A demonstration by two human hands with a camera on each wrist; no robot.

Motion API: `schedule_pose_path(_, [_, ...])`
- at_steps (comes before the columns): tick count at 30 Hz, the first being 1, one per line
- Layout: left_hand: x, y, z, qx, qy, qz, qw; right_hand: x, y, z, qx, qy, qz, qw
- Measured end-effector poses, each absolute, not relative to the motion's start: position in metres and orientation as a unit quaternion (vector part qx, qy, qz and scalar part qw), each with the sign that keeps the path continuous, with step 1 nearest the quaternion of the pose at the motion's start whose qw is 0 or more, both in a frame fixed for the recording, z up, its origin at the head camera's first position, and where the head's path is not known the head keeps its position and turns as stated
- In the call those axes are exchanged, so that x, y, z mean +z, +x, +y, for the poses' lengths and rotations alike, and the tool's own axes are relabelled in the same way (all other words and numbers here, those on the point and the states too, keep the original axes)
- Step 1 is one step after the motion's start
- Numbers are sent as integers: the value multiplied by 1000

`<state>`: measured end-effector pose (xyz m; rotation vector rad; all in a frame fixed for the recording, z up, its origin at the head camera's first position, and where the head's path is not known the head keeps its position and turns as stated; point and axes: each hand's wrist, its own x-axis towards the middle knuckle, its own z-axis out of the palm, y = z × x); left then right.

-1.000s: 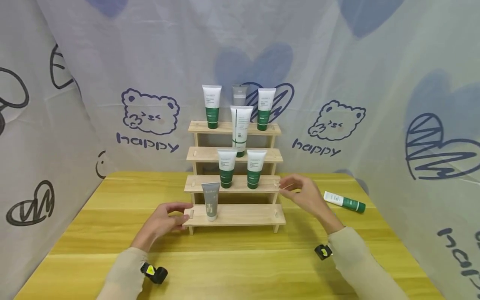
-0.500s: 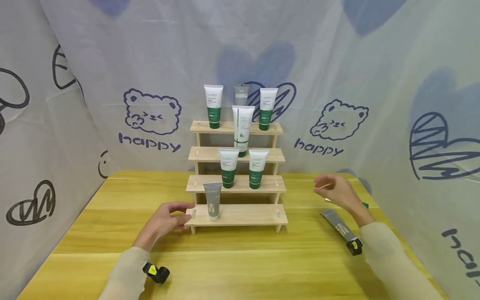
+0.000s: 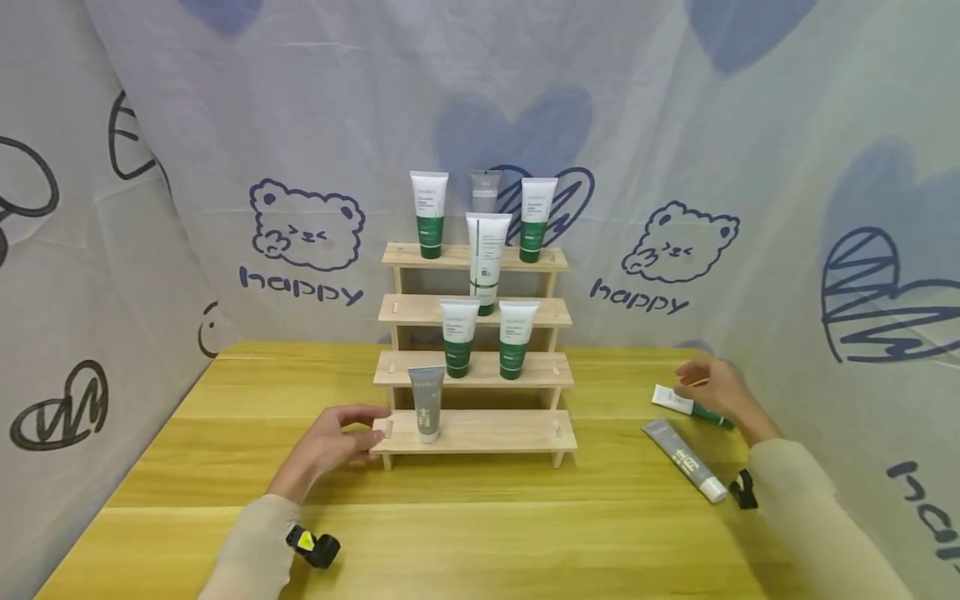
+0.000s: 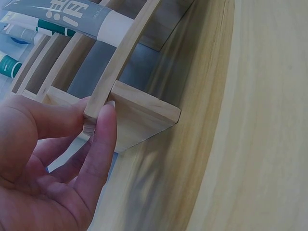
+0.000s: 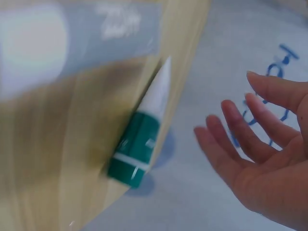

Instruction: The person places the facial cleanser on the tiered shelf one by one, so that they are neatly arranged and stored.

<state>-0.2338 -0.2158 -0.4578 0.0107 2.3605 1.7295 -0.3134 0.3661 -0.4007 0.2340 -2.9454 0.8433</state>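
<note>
My left hand [image 3: 333, 442] pinches the left end of the lowest shelf of a four-tier wooden display stand [image 3: 502, 429]; the left wrist view shows thumb and fingertip on the board's end [image 4: 98, 103]. A grey squeeze tube [image 3: 427, 404] stands on that shelf, cap down. On the right, my right hand [image 3: 720, 392] hovers over a white-and-green squeeze tube [image 3: 671, 399] lying on the table, partly covering it in the head view. Its fingers are spread and loosely bent, holding nothing in the right wrist view. Nearer lies another grey tube [image 3: 684, 458].
Two small white-and-green tubes [image 3: 459, 337] stand on the second tier and a taller white tube [image 3: 487, 258] on the third. Several more, one grey [image 3: 486, 192], stand at the top. A printed cloth [image 3: 315, 100] hangs behind the wooden table [image 3: 465, 533].
My right hand has moved from the stand's right side rightward to above the white-and-green tube, uncovering the lying grey tube. My left hand keeps its grip on the shelf end.
</note>
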Motion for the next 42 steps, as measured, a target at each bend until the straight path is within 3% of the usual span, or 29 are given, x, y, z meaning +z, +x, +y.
schedule_pose_path(6, [-459, -234, -216, 582, 2, 806, 106, -412, -320, 394, 224, 44, -974, 0])
schedule_pose_path(20, [-457, -234, -216, 587, 6, 802, 109, -440, -325, 428, 190, 46, -980, 34])
schedule_pose_path(42, [-457, -234, -215, 583, 5, 805, 110, -438, -326, 435, 211, 19, -972, -103])
